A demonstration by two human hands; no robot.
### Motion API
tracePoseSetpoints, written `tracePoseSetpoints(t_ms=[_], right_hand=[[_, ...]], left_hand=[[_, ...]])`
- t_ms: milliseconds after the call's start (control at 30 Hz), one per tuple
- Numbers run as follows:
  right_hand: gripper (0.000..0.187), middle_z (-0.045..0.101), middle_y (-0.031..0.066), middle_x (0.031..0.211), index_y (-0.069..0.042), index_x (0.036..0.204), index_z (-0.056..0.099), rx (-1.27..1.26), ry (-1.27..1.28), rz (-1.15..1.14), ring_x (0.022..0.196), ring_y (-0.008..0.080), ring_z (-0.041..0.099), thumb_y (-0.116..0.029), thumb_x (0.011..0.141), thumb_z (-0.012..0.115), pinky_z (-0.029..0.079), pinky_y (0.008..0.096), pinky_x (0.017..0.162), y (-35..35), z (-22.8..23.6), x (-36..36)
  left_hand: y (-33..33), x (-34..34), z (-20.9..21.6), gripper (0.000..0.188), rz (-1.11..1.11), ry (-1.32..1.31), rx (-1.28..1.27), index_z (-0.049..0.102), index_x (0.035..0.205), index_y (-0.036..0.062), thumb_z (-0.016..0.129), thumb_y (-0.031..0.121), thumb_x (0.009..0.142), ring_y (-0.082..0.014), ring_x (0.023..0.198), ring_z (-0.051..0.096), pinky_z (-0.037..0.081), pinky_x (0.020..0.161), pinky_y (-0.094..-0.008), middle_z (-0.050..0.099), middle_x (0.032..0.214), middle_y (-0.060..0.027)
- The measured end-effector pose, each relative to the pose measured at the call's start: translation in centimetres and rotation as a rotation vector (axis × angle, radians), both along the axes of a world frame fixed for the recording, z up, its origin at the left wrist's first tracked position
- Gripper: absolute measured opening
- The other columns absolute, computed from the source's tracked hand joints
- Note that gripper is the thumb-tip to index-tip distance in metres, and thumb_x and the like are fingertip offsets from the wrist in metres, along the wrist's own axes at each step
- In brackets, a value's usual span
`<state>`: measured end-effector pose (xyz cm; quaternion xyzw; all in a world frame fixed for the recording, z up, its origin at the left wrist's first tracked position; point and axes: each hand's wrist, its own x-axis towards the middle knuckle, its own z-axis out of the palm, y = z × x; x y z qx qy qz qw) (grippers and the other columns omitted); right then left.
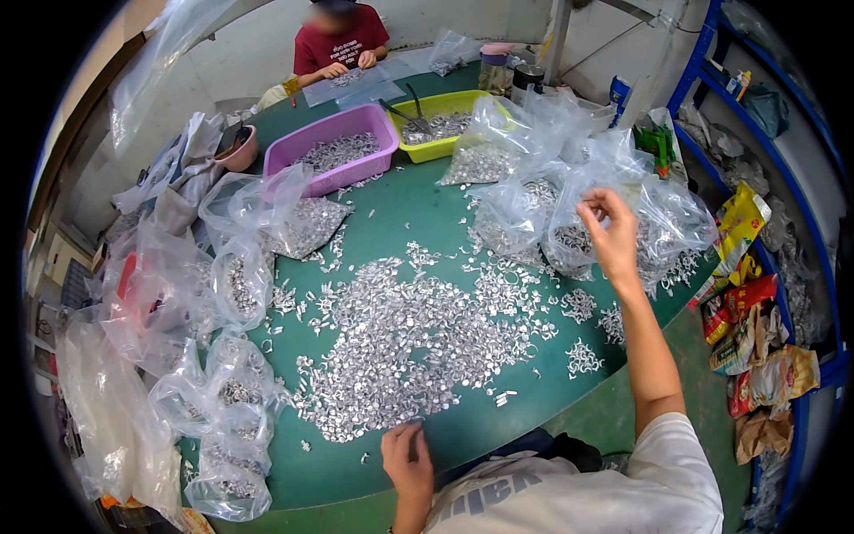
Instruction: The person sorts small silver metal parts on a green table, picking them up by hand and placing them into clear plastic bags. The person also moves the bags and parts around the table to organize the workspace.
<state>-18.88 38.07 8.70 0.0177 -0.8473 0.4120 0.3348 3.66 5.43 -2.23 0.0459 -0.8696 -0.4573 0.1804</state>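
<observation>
A wide heap of small silvery metal pieces (418, 338) covers the middle of the green table (418, 200). My left hand (406, 458) rests at the heap's near edge, fingers curled on a few pieces. My right hand (612, 233) is raised over an open clear plastic bag (578, 209) of the same pieces at the right, fingers pinched together above its mouth; whether they hold pieces I cannot tell.
Several clear bags of pieces (227, 409) line the left edge. A purple tub (334, 147) and a yellow tub (440, 125) stand at the back. A person in a red shirt (340, 44) works across the table. Blue shelving (792, 178) stands at the right.
</observation>
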Motion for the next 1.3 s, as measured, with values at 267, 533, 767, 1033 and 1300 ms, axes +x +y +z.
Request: tracePoseSetpoints(t_ms=[267, 533, 767, 1033, 1300], right_hand=[[0.017, 0.064, 0.0136, 0.081, -0.002, 0.096, 0.062, 0.377, 0.045, 0.07, 0.076, 0.0295, 0.06, -0.006, 0.08, 0.067, 0.046, 0.0401, 0.069, -2.2, 0.1, -4.6], [0.03, 0.063, 0.0145, 0.099, -0.002, 0.109, 0.06, 0.278, -0.368, 0.561, 0.093, 0.0297, 0.059, -0.011, 0.082, 0.068, 0.046, 0.0374, 0.084, -9.4, -0.2, 7.7], [0.054, 0.041, 0.0148, 0.139, 0.001, 0.126, 0.049, 0.63, -0.311, 0.817, 0.131, 0.0369, 0.032, -0.028, 0.083, 0.066, 0.027, 0.0502, 0.106, -18.4, -9.2, 10.3], [0.042, 0.052, 0.0102, 0.13, -0.006, 0.12, 0.057, 0.599, -0.405, 1.108, 0.128, 0.028, 0.041, -0.021, 0.082, 0.067, 0.031, 0.0473, 0.105, -14.7, -7.8, 12.5], [0.035, 0.054, 0.0142, 0.125, -0.003, 0.115, 0.057, 0.424, -0.262, 0.724, 0.125, 0.0328, 0.044, -0.012, 0.082, 0.066, 0.036, 0.0451, 0.1, -20.1, -10.0, 7.2]], left_hand=[[0.2, -0.5, 0.5, 0.02, -0.001, 0.0, -0.033, 0.065, 0.095, 0.0035, 0.066, -0.003, 0.077, -0.0316, 0.089, 0.056, 0.044, 0.08, -0.0393, 0.059, 0.093, -0.0128], [-0.4, 0.0, 0.1, 0.026, -0.032, -0.085, -0.215, 0.062, 0.1, 0.0018, 0.068, -0.002, 0.075, -0.0324, 0.094, 0.053, 0.041, 0.083, -0.0394, 0.053, 0.104, -0.0143], [-0.4, 0.0, 0.1, 0.027, -0.054, -0.106, -0.146, 0.061, 0.103, 0.0002, 0.066, -0.006, 0.077, -0.0319, 0.093, 0.054, 0.045, 0.08, -0.038, 0.053, 0.101, -0.015], [-1.3, 0.7, -0.5, 0.027, -0.06, -0.012, -0.081, 0.061, 0.103, -0.001, 0.063, -0.01, 0.077, -0.0309, 0.086, 0.057, 0.048, 0.074, -0.0358, 0.055, 0.099, -0.0152], [-1.6, -2.3, 0.0, 0.027, 0.051, 0.063, -0.05, 0.061, 0.104, -0.0003, 0.06, -0.011, 0.079, -0.0298, 0.086, 0.058, 0.048, 0.076, -0.0342, 0.056, 0.098, -0.014]])
